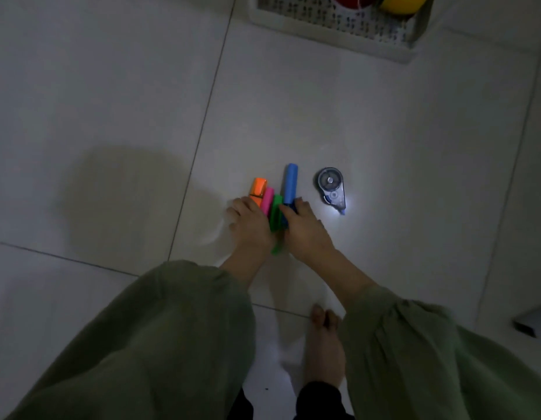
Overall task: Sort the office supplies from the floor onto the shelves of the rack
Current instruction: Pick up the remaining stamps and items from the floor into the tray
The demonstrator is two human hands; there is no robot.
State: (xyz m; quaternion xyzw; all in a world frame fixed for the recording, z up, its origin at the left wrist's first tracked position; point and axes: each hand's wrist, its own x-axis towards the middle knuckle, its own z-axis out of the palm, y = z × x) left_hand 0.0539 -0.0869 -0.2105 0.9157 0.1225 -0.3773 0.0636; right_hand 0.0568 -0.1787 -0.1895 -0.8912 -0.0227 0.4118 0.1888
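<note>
A: Nearest entry?

B: A bare foot [323,347] on the tiled floor [111,101], between two green sleeves [172,328].

A: Hands?

B: Left hand [251,225] and right hand [305,228], side by side on the floor, both on a row of markers. The left hand's fingers curl over the near ends of the orange marker [258,187] and the pink marker [267,198]. The right hand's fingers curl over the near end of the blue marker [290,183]. The green marker [275,213] lies between the two hands, touching both; which hand grasps it cannot be told.

A: Layout of the markers?

B: Four, parallel, touching, pointing away from the person.

A: Next item?

B: A tape dispenser [331,187], flat on the floor just right of the blue marker, apart from it, untouched.

A: Farthest?

B: A white perforated basket [338,28] at the top edge of view, well apart from the markers, holding a red item [351,1] and a yellow item [399,3].
</note>
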